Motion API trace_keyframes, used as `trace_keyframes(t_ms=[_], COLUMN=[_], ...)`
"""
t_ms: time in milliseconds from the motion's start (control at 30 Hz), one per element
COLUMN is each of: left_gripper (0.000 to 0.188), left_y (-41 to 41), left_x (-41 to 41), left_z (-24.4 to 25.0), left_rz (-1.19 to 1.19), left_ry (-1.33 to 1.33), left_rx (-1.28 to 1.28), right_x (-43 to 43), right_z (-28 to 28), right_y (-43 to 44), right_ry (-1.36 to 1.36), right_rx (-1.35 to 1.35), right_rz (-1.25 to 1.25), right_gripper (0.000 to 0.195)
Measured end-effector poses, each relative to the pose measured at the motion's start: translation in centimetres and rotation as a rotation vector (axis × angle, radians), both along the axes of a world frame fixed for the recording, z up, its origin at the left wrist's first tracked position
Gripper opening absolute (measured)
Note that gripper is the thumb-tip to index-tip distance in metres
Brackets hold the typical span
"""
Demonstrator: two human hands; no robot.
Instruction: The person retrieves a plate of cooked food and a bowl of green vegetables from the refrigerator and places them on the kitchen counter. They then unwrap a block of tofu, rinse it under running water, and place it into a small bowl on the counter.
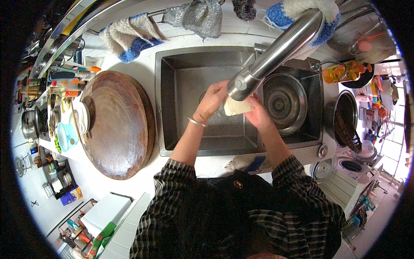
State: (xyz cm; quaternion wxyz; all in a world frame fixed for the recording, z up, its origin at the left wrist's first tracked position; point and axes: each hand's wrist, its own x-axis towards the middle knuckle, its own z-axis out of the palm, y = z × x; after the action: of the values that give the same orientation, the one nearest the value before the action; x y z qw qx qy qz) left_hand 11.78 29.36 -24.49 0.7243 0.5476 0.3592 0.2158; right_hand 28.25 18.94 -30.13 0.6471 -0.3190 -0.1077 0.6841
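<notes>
Both hands are over the stainless-steel sink point(187, 136), under the metal faucet point(245, 81). Between them is a pale cream-coloured block point(237, 108) with flat sides, whose material I cannot settle. My right hand point(258, 113) grips the block's right side. My left hand point(212, 98), with a bangle at the wrist, is at its upper left; the faucet head covers those fingertips and the block's top. To the right, a round metal basin point(299, 106) sits in the sink's second bowl, close to my right hand.
A thick round wooden chopping board point(116, 129) lies left of the sink. On the right stand a dark pot point(330, 113) and a bottle of orange liquid point(343, 72). Blue-and-white cloths point(132, 35) hang along the back wall. A light-blue container point(66, 137) is at far left.
</notes>
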Motion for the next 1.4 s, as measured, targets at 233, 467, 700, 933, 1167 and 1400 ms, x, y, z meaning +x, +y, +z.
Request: trace_keyframes(t_ms=[233,467,700,933,1167,1400], left_gripper=[0.049,0.055,0.058,0.055,0.061,0.062], left_y=[2.6,1.5,-0.9,-1.6,-2.2,1.6], left_x=[-0.8,-0.2,0.1,2.0,0.1,-1.6], left_z=[-1.9,-5.3,-7.6,-7.0,-2.4,-4.0], left_rz=[-0.136,-0.064,0.218,0.534,0.476,-0.008], left_ry=[-0.130,-0.119,-0.441,-0.485,-0.288,-0.239], left_rx=[-0.430,-0.427,-0.836,-0.667,-0.421,-0.476], right_x=[2.1,2.2,-1.0,-2.6,-0.9,1.4], right_z=[2.1,2.5,1.4,1.5,1.0,4.0], right_y=[1.8,4.4,2.6,3.0,4.2,5.3], right_ry=[-0.190,-0.194,-0.293,-0.824,-0.241,-0.484], right_rx=[-0.228,-0.327,-0.190,-0.168,-0.069,-0.099], right_rz=[0.268,0.391,0.032,0.004,0.027,0.512], right_gripper=[0.030,0.028,0.030,0.039,0.044,0.033])
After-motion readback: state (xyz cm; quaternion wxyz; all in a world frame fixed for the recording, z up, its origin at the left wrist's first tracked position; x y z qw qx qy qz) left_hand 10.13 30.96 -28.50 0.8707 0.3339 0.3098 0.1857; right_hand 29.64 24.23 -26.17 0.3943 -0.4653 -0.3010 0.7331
